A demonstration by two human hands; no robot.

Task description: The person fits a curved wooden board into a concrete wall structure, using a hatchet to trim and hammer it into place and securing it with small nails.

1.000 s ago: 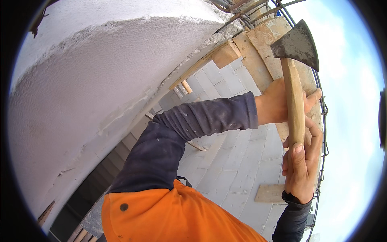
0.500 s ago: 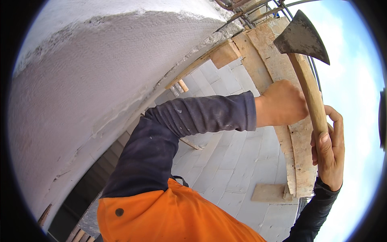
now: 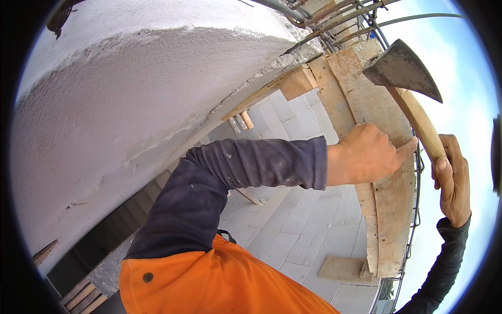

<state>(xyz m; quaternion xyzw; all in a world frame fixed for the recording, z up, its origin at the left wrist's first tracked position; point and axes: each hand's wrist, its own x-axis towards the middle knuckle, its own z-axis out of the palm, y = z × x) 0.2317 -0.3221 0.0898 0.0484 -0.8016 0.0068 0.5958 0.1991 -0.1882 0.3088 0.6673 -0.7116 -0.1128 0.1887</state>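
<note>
A hatchet [image 3: 408, 73] with a dark, broad steel head and a pale wooden handle stands upright at the right, head up. My right hand [image 3: 455, 180] is wrapped round the lower handle, its thumb lying along the wood. To the left of it is my left hand [image 3: 368, 153], mostly closed, back of the hand showing. One of its fingers stretches toward the handle, its tip close to it; whether they touch I cannot tell. The left palm is hidden, so anything inside it does not show. Behind that hand run worn wooden boards [image 3: 361, 86].
A rough, whitish wall [image 3: 110, 110] curves across the left. Scaffold tubes [image 3: 345, 23] cross at the top. Below lies a surface of grey panels [image 3: 308, 235] with a short board [image 3: 340, 268] on it. A wooden block [image 3: 298, 83] sits beside the wall's edge.
My right hand and the hatchet have shifted right and down in view, the hatchet leaning more. My left hand has moved slightly down, and one finger now points out from the fist.
</note>
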